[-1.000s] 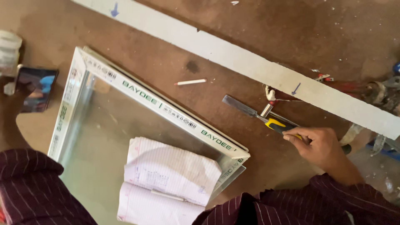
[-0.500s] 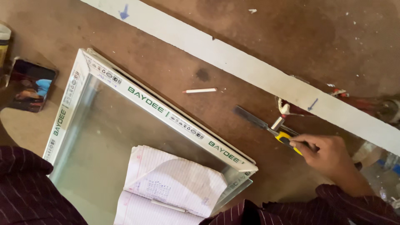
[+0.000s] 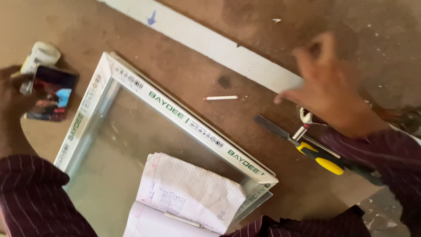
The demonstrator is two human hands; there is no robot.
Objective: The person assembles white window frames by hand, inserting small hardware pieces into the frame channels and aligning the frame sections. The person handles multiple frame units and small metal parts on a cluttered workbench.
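Note:
My right hand (image 3: pixel 329 87) is blurred in mid-air over the long white plastic strip (image 3: pixel 219 46), fingers spread and holding nothing. Below it on the brown floor lies a chisel (image 3: pixel 307 147) with a yellow and black handle. My left hand (image 3: pixel 15 98) is at the far left, touching the edge of a phone (image 3: pixel 52 93) with a lit screen; whether it grips the phone I cannot tell. A white-framed glass window sash (image 3: pixel 184 118) lies between the hands, with an open lined notebook (image 3: pixel 188 197) on the glass.
A white chalk-like stick (image 3: pixel 220 98) lies on the floor beyond the sash. A small whitish container (image 3: pixel 39 55) sits next to the phone. Metal fittings (image 3: pixel 305 118) lie by the chisel. Debris and tools crowd the far right edge.
My right hand has let go of the chisel and risen up and left over the white strip. The view has shifted, bringing my left hand and the phone into sight.

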